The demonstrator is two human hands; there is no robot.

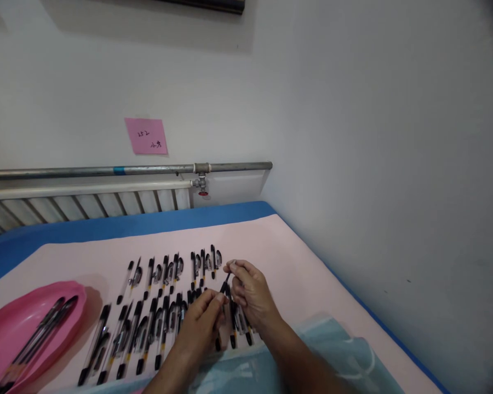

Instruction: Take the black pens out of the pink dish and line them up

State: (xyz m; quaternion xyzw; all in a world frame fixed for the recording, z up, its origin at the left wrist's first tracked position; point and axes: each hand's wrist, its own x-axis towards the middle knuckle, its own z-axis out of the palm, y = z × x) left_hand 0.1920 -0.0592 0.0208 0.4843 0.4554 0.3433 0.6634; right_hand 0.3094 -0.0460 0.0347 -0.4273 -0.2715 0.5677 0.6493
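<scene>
My left hand [201,323] and my right hand [250,293] meet over a pink sheet [312,273], both pinched on one black-tipped clear pen [225,287] held between them. Below and around the hands lie two rows of several similar pens [148,323] with black caps, laid side by side. The far row of pens [176,268] sits just beyond my fingers. Part of the near row is hidden under my hands.
A pink tray [8,323] holding several more pens stands at the left. A light blue plastic bag [345,355] lies at the near right. A blue surface [107,227] borders the sheet. Behind are a white radiator [86,202], a metal pipe [148,168], and a pink note [146,135] on the wall.
</scene>
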